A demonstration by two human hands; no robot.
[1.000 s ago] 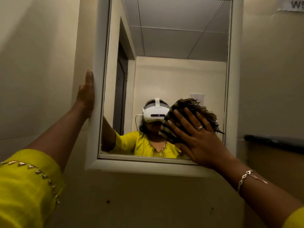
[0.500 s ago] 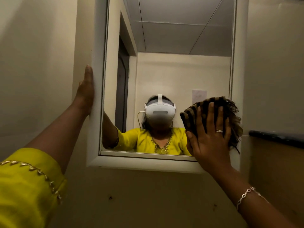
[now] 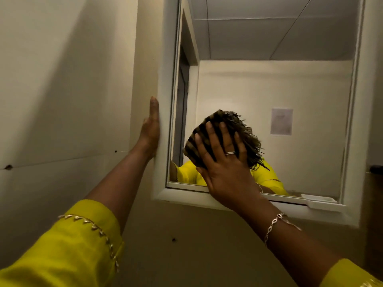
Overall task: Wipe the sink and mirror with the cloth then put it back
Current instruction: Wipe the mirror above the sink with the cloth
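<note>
While your right hand (image 3: 224, 168) presses flat with fingers spread on the striped, fringed cloth (image 3: 222, 137), the cloth is pinned against the lower left area of the mirror (image 3: 290, 83) glass. Your left hand (image 3: 150, 129) lies open and flat along the outer left edge of the white mirror frame (image 3: 163, 100), gripping nothing. Both yellow sleeves (image 3: 68, 251) reach in from below. A paper notice (image 3: 281, 121) appears in the reflection.

Head camera faces forward and slightly upward, close to the wall mirror (image 3: 269, 100).
</note>
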